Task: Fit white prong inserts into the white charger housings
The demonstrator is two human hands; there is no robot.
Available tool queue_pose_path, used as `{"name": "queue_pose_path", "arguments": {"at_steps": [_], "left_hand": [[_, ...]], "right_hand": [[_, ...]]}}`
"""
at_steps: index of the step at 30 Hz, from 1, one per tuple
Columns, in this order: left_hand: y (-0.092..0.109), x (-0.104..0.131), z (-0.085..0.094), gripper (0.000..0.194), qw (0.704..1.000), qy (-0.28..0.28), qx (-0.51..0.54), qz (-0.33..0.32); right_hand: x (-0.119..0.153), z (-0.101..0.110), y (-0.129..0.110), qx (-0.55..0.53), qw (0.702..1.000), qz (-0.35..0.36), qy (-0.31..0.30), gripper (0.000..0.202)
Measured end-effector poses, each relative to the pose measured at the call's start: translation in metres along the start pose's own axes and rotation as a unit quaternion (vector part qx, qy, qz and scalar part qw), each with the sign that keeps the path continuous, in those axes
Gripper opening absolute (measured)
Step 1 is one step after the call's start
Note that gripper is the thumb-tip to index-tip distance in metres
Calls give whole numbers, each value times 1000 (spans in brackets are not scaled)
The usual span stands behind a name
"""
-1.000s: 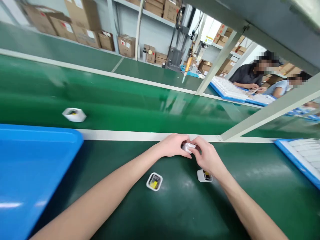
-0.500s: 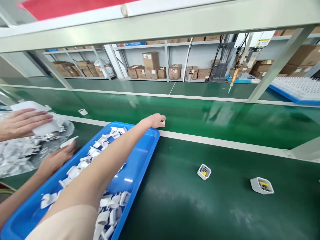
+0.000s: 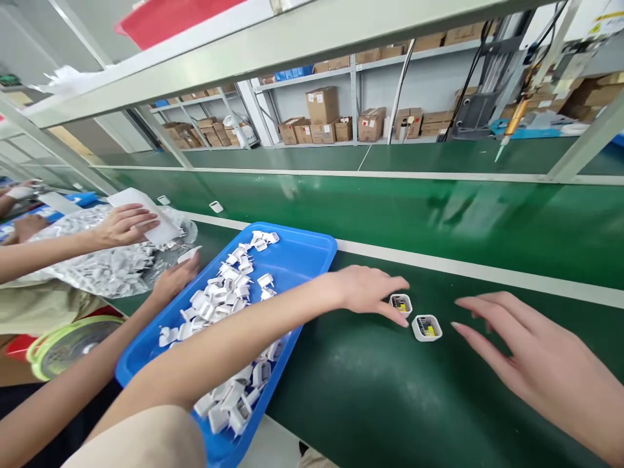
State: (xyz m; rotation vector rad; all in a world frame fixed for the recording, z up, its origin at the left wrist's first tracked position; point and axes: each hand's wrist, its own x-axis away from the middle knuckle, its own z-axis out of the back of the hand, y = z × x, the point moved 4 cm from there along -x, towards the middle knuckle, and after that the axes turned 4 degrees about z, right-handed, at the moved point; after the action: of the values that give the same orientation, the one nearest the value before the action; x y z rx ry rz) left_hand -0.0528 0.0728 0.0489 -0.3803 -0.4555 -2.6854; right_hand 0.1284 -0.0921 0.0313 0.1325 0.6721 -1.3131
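My left hand (image 3: 373, 292) reaches over the blue tray, its thumb and fingers apart around a small white housing (image 3: 400, 305) with yellow and dark parts inside; whether the fingertips touch it, I cannot tell. A second such housing (image 3: 427, 328) sits just to its right on the green surface, open side up. My right hand (image 3: 517, 338) is right of both housings, fingers spread and nothing between them. The blue tray (image 3: 312, 250), under my left forearm, holds many white plug pieces (image 3: 234, 283).
At the left, a co-worker's hands (image 3: 127, 224) hold white pieces beside a plastic bag of white parts (image 3: 114, 266). The green conveyor (image 3: 370, 208) runs behind the tray, carrying small white pieces. A metal beam (image 3: 273, 49) crosses above. An orange-tipped dispenser (image 3: 514, 123) hangs at the back right.
My left hand has come back from the conveyor to a housing on the near surface. My right hand has entered from the right. The two housings now sit close together. The view has shifted.
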Motion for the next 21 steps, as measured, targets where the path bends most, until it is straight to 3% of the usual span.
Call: {"name": "queue_pose_path", "arguments": {"at_steps": [2, 5, 8, 10, 12, 15, 18, 21], "left_hand": [[-28, 35, 17, 51, 997, 26, 34, 57], [-87, 101, 31, 57, 975, 66, -13, 212], [-133, 157, 10, 73, 936, -5, -55, 347], [-148, 174, -11, 69, 930, -40, -42, 363], [-153, 176, -24, 54, 938, -37, -30, 343], [-147, 160, -23, 39, 955, -25, -25, 294], [-123, 130, 0, 32, 976, 2, 7, 219], [-76, 88, 28, 26, 988, 61, 82, 118]], "right_hand": [[-10, -16, -10, -18, 999, 17, -38, 44], [-7, -31, -11, -60, 995, 22, -78, 52], [5, -46, -8, -80, 985, 60, -138, 72], [10, -54, -7, -76, 981, 79, -159, 64], [11, -58, -5, -73, 979, 84, -169, 43], [8, -55, 1, -77, 976, 82, -189, 35], [2, -38, 7, -66, 978, 58, -190, 35], [-10, -14, 6, -102, 984, -6, -145, 43]]}}
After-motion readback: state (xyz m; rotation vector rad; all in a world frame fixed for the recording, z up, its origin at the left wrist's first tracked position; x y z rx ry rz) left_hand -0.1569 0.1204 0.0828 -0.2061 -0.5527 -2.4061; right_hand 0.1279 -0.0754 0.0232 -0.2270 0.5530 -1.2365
